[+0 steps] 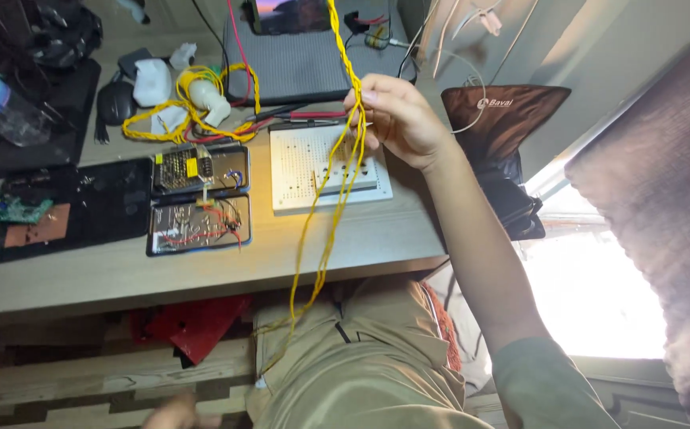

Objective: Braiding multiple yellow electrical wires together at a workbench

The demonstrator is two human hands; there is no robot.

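Pinching the twisted yellow wires (337, 199) above the desk, the right hand (397, 119) grips shut; left hand (172, 413) blurred, state unclear.

The twisted yellow wire (343, 48), glossy plastic-insulated, hangs at 12 o'clock over the matt white plastic breadboard (297, 171) on the smooth, pale wood-look desk (202, 266), with matt khaki cloth trousers (353, 365) at 6 o'clock.

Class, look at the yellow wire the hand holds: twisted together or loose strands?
Both: the yellow wire is twisted above the right hand, separate strands below.
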